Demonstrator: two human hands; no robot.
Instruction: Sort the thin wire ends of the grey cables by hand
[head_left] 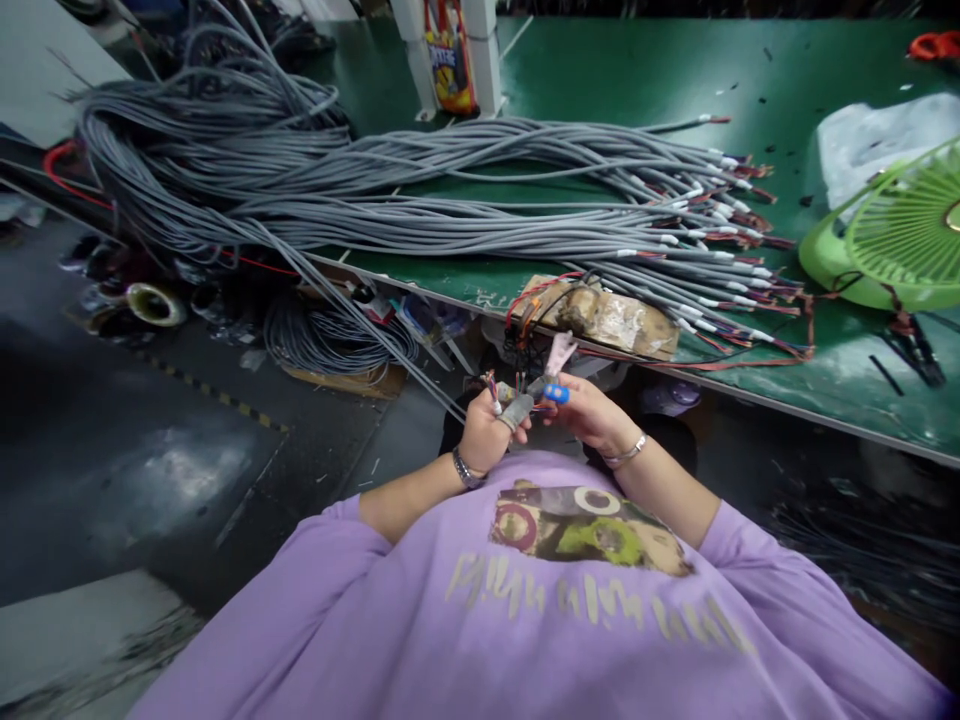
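Note:
My left hand (486,432) is closed around the end of a grey cable (442,400), and thin coloured wires (493,388) stick out above its fist. A grey wrap covers the left thumb. Close beside it, my right hand (596,412) pinches at the thin wires between the two hands; its fingertips are partly hidden. Blue tape (556,393) is wound round one right finger. Just above the right fingers is a pale pink piece (560,352) whose kind I cannot make out. Both hands are in front of the purple shirt, below the bench edge.
A large bundle of grey cables (420,225) with stripped ends lies along the green bench (637,70). A taped block (615,318) sits at its edge. To the right are a green fan (900,230) and a clear plastic bag (885,140). Coiled cable (330,335) lies below.

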